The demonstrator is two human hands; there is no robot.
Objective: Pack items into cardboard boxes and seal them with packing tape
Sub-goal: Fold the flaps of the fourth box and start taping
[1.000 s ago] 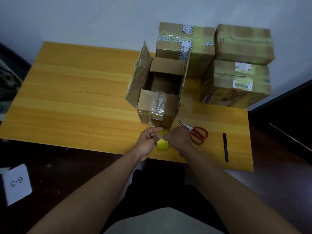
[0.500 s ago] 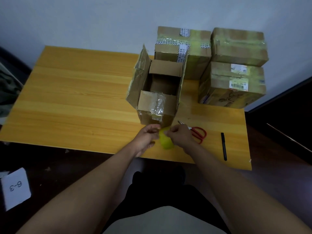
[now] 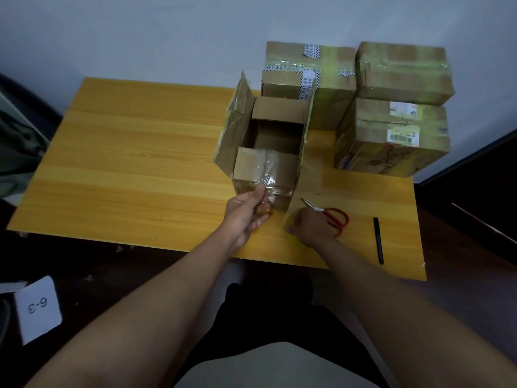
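An open cardboard box (image 3: 267, 170) stands on the yellow table (image 3: 140, 163) with its flaps up and old clear tape on the near flap. My left hand (image 3: 246, 212) is at the box's near face, thumb and fingers pinching what looks like the free end of the tape. My right hand (image 3: 313, 228) lies on the table just right of it and grips the yellow tape roll (image 3: 289, 219), which is mostly hidden under the hand. The two hands are a little apart.
Red-handled scissors (image 3: 337, 217) lie right behind my right hand, and a black pen (image 3: 378, 239) lies further right. Three sealed boxes (image 3: 391, 135) are stacked at the back right by the wall. A card marked 6-3 (image 3: 37, 308) lies on the floor.
My hands have drawn apart: the left rose to the box's near face, and the right carried the roll to the right, down onto the table.
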